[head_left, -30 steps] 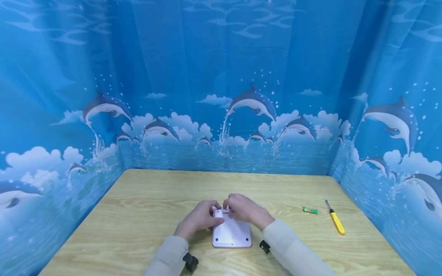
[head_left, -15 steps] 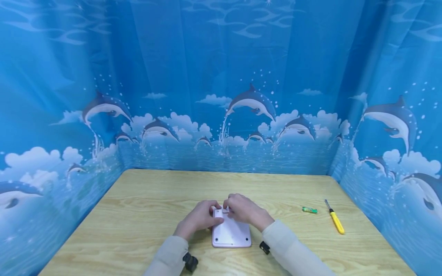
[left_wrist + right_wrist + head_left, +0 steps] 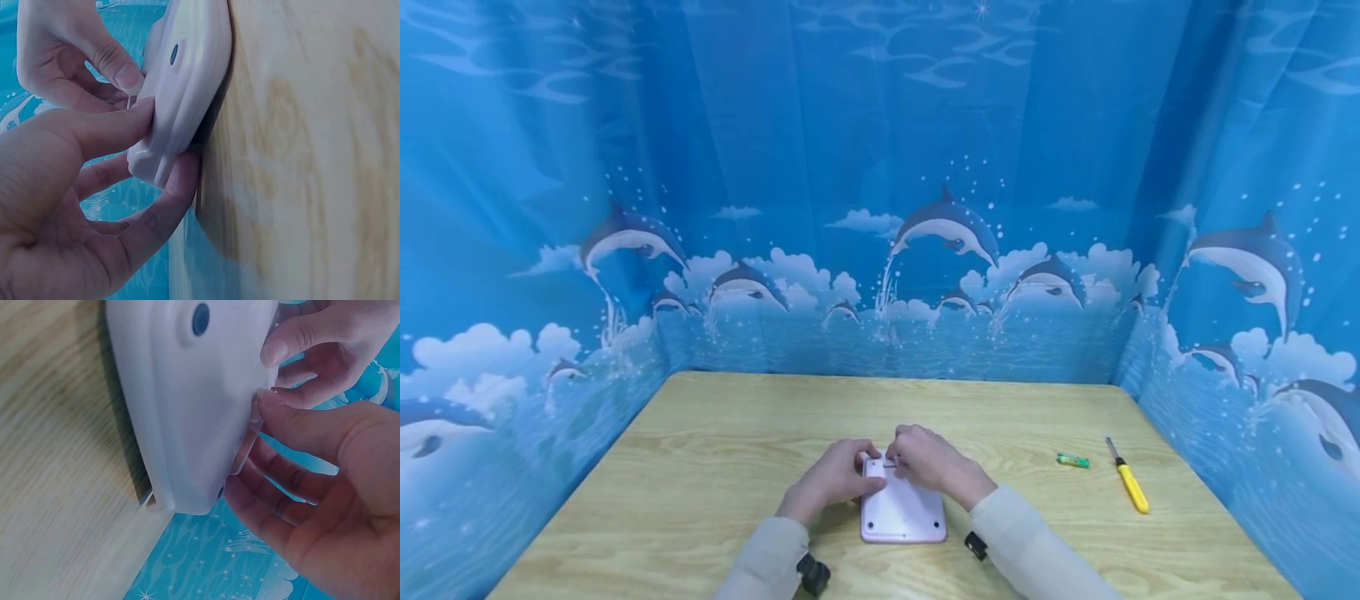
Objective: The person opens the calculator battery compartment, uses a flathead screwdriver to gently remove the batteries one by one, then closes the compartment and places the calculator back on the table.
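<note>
A pale pink-white calculator (image 3: 904, 512) lies on the table with its back up; dark round feet show near its corners. My left hand (image 3: 827, 483) grips its far left corner, thumb on the back and fingers round the edge. At its far end, my right hand (image 3: 931, 462) pinches a thin battery cover (image 3: 246, 451) with the thumb and curled fingers. The cover stands up slightly from the back in the right wrist view. Beside the right fingers, a narrow dark slot shows in the head view. Fingers hide much of that end, and the keys face down.
On the wooden table (image 3: 737, 417), to the right, lies a green battery (image 3: 1072, 461). Further right is a screwdriver (image 3: 1132, 487) with a yellow handle. A blue dolphin-print curtain (image 3: 820, 167) surrounds the table's back and sides.
My right fingers have shifted slightly to the right at the far end of the calculator, and the dark slot there shows more clearly. The left hand keeps its grip.
</note>
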A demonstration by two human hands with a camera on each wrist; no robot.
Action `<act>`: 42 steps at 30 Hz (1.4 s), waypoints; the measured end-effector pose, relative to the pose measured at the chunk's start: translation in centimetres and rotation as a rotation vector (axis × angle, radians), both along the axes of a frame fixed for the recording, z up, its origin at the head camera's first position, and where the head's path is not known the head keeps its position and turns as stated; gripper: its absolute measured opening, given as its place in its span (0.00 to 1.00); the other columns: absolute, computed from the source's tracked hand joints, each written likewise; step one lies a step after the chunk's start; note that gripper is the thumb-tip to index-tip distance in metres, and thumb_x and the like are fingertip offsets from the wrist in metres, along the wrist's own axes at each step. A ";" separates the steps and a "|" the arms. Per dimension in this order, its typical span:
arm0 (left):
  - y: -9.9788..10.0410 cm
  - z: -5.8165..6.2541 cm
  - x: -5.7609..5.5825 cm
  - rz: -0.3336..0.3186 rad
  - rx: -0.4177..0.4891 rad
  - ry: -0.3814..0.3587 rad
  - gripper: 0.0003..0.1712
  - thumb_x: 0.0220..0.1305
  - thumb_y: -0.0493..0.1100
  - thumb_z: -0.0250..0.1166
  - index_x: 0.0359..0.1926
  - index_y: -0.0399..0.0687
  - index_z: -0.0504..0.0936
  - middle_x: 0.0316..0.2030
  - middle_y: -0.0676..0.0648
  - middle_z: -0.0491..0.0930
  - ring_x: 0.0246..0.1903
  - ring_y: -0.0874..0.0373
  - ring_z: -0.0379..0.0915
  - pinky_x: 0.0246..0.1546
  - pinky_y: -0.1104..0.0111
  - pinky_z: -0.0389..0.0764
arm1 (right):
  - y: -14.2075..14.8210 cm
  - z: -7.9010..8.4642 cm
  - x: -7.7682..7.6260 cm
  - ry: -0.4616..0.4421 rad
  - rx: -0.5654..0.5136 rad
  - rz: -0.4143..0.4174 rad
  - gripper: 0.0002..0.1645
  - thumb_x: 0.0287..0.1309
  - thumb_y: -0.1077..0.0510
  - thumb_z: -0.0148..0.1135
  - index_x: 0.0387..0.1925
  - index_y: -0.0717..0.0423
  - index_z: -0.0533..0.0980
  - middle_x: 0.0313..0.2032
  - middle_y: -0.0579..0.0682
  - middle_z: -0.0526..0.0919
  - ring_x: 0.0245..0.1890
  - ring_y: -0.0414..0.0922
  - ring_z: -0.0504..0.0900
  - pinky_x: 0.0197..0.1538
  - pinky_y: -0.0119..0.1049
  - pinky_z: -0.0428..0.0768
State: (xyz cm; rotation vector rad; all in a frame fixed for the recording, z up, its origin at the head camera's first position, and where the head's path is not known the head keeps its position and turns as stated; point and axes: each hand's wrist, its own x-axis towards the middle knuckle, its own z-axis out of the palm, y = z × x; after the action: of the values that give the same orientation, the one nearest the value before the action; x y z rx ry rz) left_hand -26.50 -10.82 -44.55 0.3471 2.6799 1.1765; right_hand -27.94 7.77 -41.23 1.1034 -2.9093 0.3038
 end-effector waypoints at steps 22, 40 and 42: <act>0.0 0.0 0.0 0.005 0.011 -0.009 0.21 0.60 0.43 0.76 0.53 0.44 0.83 0.32 0.46 0.78 0.26 0.56 0.78 0.27 0.65 0.81 | -0.1 0.1 0.3 -0.052 -0.036 -0.027 0.12 0.58 0.65 0.72 0.45 0.59 0.87 0.43 0.55 0.92 0.43 0.49 0.91 0.45 0.33 0.88; 0.0 -0.2 -0.1 0.015 0.004 -0.025 0.22 0.60 0.44 0.77 0.53 0.45 0.83 0.33 0.46 0.78 0.27 0.56 0.77 0.27 0.65 0.81 | -0.2 -0.2 0.3 -0.026 -0.018 -0.055 0.12 0.57 0.64 0.73 0.44 0.57 0.88 0.41 0.53 0.92 0.40 0.46 0.91 0.43 0.31 0.87; 0.0 -0.1 -0.1 0.013 0.005 -0.023 0.22 0.60 0.44 0.77 0.53 0.45 0.83 0.33 0.46 0.78 0.27 0.56 0.77 0.27 0.65 0.81 | -0.2 -0.3 0.3 -0.021 -0.017 -0.056 0.11 0.57 0.64 0.73 0.44 0.56 0.88 0.40 0.52 0.92 0.39 0.45 0.91 0.42 0.31 0.87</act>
State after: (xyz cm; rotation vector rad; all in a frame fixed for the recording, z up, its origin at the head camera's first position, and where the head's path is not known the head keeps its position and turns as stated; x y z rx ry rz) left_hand -26.61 -10.79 -44.67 0.3161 2.6640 1.1839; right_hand -27.68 7.58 -41.54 1.0202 -2.9438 0.3406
